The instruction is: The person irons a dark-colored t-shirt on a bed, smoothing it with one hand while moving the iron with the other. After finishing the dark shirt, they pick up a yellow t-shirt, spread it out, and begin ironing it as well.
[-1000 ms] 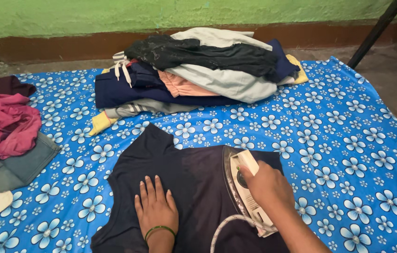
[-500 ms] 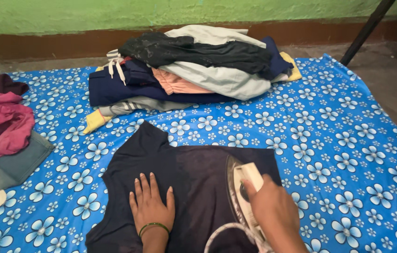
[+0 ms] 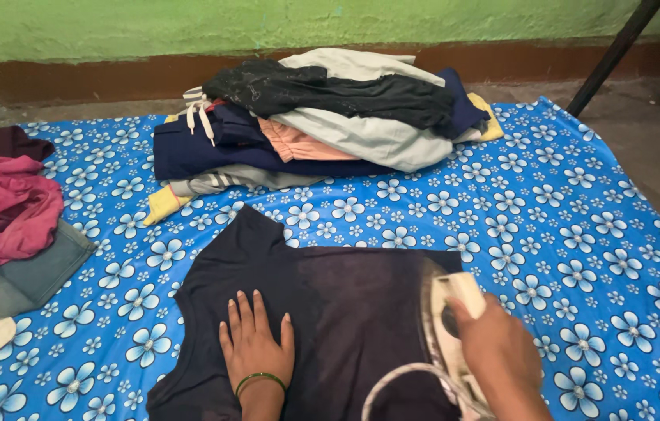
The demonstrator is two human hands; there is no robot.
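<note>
A dark navy garment [image 3: 330, 312] lies flat on a blue sheet with white flowers [image 3: 579, 234]. My left hand [image 3: 256, 347], with a green bangle on the wrist, presses flat on the garment's left part, fingers together. My right hand [image 3: 501, 355] grips the handle of a white electric iron [image 3: 447, 327], which rests on the garment's right edge. The iron's pale cord [image 3: 400, 382] loops toward the bottom of the view.
A pile of folded clothes [image 3: 322, 117] in dark, grey, peach and yellow sits at the far side of the sheet. Pink and grey garments [image 3: 2, 226] lie at the left. A green wall, bare floor and a dark slanted pole [image 3: 610, 54] border the sheet.
My right hand has slid the iron from the middle of the garment toward its right edge. My left hand has stayed pressed on the cloth.
</note>
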